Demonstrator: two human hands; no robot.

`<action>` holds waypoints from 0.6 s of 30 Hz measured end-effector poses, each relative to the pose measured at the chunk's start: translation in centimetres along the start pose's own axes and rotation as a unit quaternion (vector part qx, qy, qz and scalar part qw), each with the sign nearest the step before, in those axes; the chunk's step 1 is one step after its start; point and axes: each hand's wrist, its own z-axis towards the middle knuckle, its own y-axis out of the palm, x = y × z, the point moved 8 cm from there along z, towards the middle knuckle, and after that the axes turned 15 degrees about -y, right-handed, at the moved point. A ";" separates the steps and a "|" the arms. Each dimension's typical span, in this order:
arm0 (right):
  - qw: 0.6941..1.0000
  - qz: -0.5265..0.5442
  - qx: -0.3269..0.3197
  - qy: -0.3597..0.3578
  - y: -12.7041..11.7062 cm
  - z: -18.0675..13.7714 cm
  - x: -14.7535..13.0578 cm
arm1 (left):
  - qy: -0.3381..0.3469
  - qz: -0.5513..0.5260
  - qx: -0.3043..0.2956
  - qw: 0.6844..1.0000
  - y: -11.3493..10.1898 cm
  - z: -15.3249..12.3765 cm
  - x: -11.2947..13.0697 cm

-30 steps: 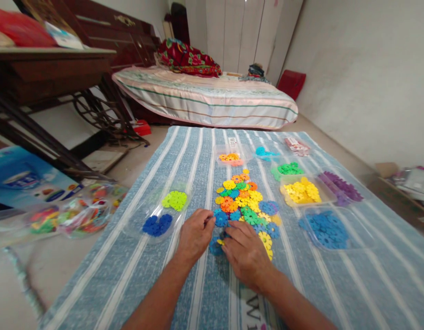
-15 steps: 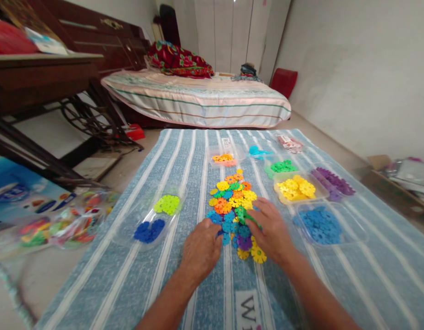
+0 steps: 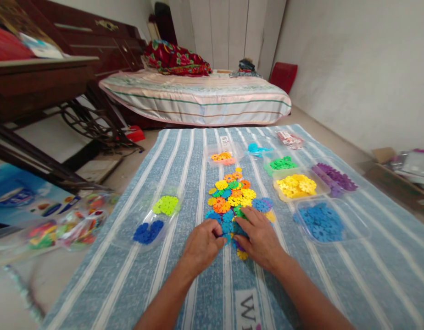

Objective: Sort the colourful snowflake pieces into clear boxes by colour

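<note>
"W" on the label (image 3: 247,308), nearer than the curled left hand (image 3: 203,244) and arched right hand (image 3: 258,236), both at discs (image 3: 227,221); pinching, can't tell.

Smooth plastic discs (image 3: 221,205), glossy plastic tubs (image 3: 353,224), matt cloth (image 3: 112,275), glossy wooden headboard (image 3: 77,39)

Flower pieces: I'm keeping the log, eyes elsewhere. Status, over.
Left hand at multicoloured flower pieces, grip unclear. Right hand over nearer ones, grip unclear. Pieces overlap on striped cloth. Right hand blocks view of some.
</note>
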 end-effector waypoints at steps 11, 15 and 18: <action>0.999 0.017 0.039 -0.027 -0.1 -0.4 0.3 | -0.050 -0.084 -0.054 0.994 0.0 0.1 -0.6; 0.998 0.020 0.047 -0.038 0.2 -0.8 0.5 | -0.064 -0.050 -0.038 0.996 -0.3 -0.1 -0.6; 0.998 0.021 0.048 -0.045 0.4 -0.9 0.5 | -0.057 -0.022 -0.011 0.998 -1.7 -0.7 -0.2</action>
